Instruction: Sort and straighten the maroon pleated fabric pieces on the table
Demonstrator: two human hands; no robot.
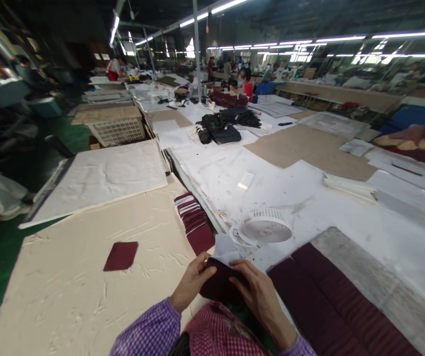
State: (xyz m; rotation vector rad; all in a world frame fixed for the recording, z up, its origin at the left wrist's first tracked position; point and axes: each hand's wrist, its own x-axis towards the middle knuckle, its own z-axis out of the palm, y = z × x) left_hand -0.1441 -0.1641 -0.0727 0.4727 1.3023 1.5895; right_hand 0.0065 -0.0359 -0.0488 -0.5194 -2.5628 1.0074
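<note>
Between both hands, close to my body, is a dark maroon fabric piece [221, 283] with a white sheet [225, 247] at its upper edge. My left hand [195, 279] pinches the left corner, thumb on top. On the other side my right hand [253, 284] grips the right part, its fingers bent over the edge. A row of maroon pieces layered with white ones [197, 225] lies just beyond my left hand. One separate maroon piece [121, 256] rests flat on the cream-covered table [67, 277] to the left.
A small white fan [266, 228] lies on the white table [212, 173] ahead. Long maroon fabric [331, 301] spreads at the right. Farther off are a dark bundle [219, 128], brown paper [308, 148] and a crate [118, 131]. A person's arm [401, 141] shows at the right edge.
</note>
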